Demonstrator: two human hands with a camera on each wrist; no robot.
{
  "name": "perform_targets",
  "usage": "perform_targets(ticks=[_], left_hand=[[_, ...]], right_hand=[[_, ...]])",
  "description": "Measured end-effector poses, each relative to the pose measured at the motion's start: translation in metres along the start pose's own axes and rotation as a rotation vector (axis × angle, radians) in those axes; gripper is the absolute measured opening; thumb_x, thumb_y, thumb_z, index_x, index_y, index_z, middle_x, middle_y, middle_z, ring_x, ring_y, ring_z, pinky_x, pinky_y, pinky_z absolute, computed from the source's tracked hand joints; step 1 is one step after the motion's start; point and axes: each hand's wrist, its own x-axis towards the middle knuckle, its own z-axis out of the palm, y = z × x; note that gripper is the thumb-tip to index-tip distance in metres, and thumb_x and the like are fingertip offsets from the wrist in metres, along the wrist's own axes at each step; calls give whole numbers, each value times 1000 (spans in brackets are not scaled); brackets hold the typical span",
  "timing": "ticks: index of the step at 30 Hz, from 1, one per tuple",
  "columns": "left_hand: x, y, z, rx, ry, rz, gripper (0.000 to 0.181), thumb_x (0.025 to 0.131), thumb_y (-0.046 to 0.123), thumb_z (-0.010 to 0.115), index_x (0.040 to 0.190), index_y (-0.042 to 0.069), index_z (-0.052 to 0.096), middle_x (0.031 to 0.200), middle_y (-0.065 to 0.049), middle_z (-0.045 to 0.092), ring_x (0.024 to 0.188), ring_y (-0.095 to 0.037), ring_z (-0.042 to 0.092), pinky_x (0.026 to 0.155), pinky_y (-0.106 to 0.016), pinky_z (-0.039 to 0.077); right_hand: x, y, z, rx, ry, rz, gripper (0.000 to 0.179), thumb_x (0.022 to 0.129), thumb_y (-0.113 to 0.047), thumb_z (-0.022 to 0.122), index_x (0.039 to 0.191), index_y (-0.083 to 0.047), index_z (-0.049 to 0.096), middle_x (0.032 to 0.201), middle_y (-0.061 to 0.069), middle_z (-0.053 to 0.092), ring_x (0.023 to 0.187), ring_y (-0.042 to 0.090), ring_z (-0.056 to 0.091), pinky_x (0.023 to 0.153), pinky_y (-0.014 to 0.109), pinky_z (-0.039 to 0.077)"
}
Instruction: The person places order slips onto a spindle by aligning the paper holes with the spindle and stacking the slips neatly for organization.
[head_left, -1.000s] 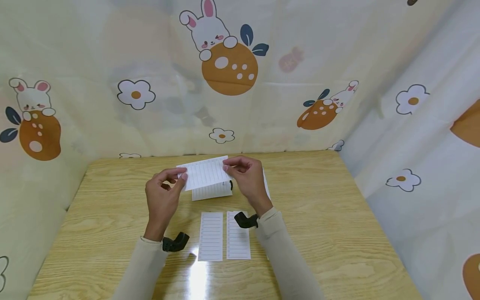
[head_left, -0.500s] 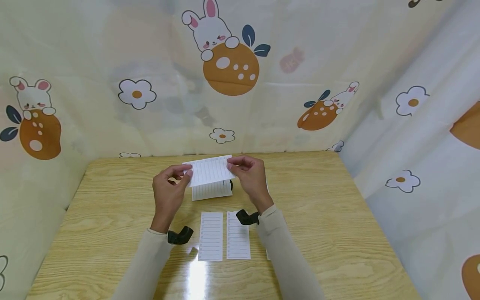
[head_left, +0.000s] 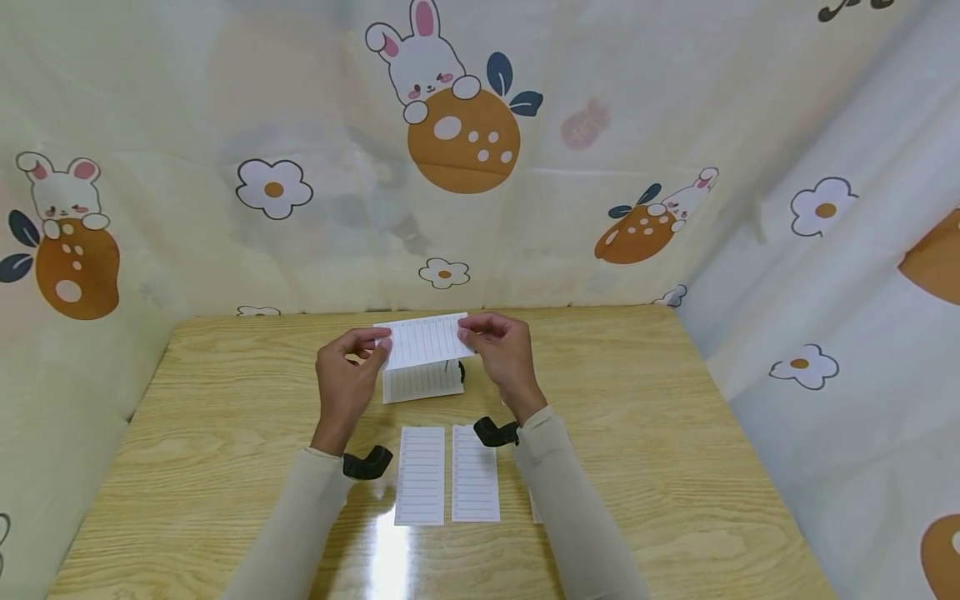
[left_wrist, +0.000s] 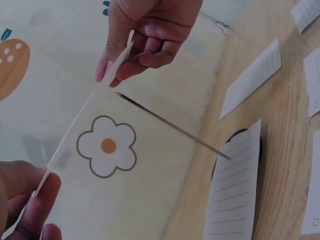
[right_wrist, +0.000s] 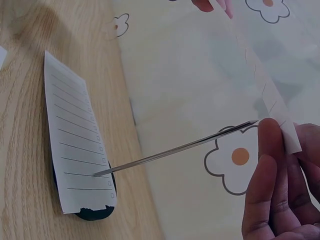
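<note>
Stretched between both hands is a lined white paper slip (head_left: 425, 342). My left hand (head_left: 347, 383) pinches its left end between thumb and fingers, and my right hand (head_left: 507, 360) pinches the right end. A thin metal bill spike (right_wrist: 175, 150) rises from a black base (right_wrist: 97, 214) behind and below the slip. Its tip is close to the held slip, near the right fingers; whether they touch I cannot tell. Another lined slip (right_wrist: 75, 140) is pierced by the spike and lies low over the base, hiding most of it.
Two lined slips (head_left: 420, 477) lie side by side on the wooden table (head_left: 637, 433), nearer the body. Part of another slip (head_left: 535, 507) shows beside the right forearm. A printed curtain (head_left: 337, 167) hangs behind the table's far edge.
Both hands have shifted to the right with the slip, the left hand more than the right. The spike and the slips on the table stay in place.
</note>
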Motion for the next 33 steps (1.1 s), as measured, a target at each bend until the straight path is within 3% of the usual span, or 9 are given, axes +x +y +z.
perform_targets(ticks=[7, 25, 30, 33], left_hand=[[3, -6, 3, 8, -4, -13, 10, 96, 15, 78, 104, 12, 84, 95, -13, 73, 86, -18, 57, 70, -26, 40], [4, -15, 7, 16, -4, -43, 11, 96, 12, 76, 105, 10, 83, 96, -13, 73, 87, -19, 56, 71, -25, 41], [4, -17, 7, 18, -7, -45, 11, 96, 12, 77, 106, 9, 83, 97, -13, 73, 87, -19, 55, 71, -25, 40], [4, -18, 8, 21, -3, -45, 11, 96, 11, 77, 105, 9, 83, 96, -13, 74, 86, -18, 55, 71, -24, 40]], right_hand=[[3, 7, 1, -10, 20, 37, 11, 92, -9, 82, 103, -13, 82, 109, 6, 77, 87, 19, 69, 75, 23, 58], [4, 15, 2, 0, 16, 36, 11, 93, -9, 82, 103, -13, 83, 111, 7, 77, 87, 19, 70, 74, 23, 58], [5, 17, 1, -7, 11, 41, 10, 93, -10, 82, 102, -14, 83, 110, 6, 77, 88, 20, 69, 83, 38, 61], [5, 18, 1, -6, 10, 49, 11, 93, -10, 82, 102, -15, 83, 110, 6, 77, 88, 20, 70, 82, 37, 61]])
